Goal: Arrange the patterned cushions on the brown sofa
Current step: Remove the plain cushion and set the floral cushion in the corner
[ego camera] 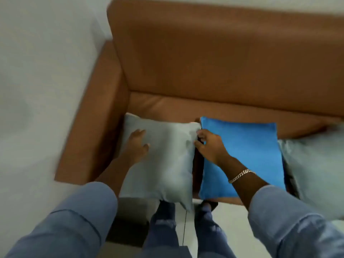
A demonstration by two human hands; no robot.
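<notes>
A pale grey-blue cushion [167,164] lies on the seat of the brown sofa [204,62], near its left armrest. My left hand [136,144] lies on the cushion's left part, fingers spread. My right hand [208,144] pinches the cushion's upper right corner. A bright blue cushion [249,146] lies flat just to the right, partly under my right forearm. A second pale cushion [316,168] sits at the right edge. The frame is blurred and no pattern shows on the covers.
The sofa's left armrest [96,116] stands against a pale wall [37,90]. The backrest rises behind the cushions. My legs in jeans and the light floor [230,220] are below the seat's front edge.
</notes>
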